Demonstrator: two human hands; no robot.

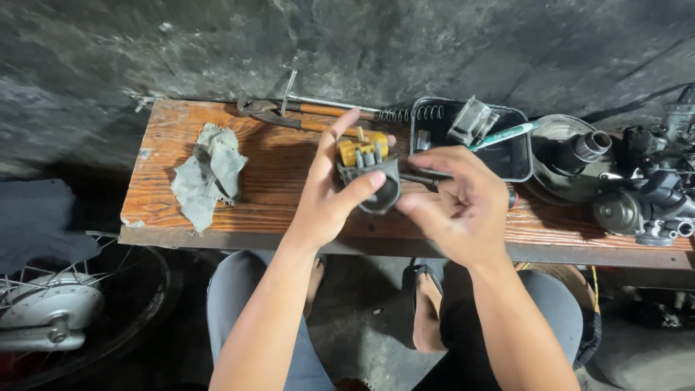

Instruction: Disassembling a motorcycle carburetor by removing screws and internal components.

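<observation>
Nearest the viewer, two knees in grey trousers [239,289] are seen, with one sandalled foot [428,293] on the floor between them. Above these, one small metal part [371,174], grey below and yellow on top, is held over the front edge of one wooden bench [275,166]. It is gripped by the left hand [329,192], the thumb pressed on its near face and the fingers [334,134] spread up behind it. One dark rod-shaped tool [423,176] is pinched by the curled fingers of the right hand [460,203], its tip touching the part.

Left of the left-hand fingers, one crumpled grey rag [208,174] is laid well apart, with bare board between. Just behind the fingertips, one pair of orange-handled pliers [289,116] and one coil spring [409,114] are set along the far edge. Right of the right-hand fingers, one black tray [517,156] is found, with one toothbrush [503,135] across its rim. Further right, engine parts [644,188] crowd the bench end. One spoked wheel [58,311] is placed on the floor at far left.
</observation>
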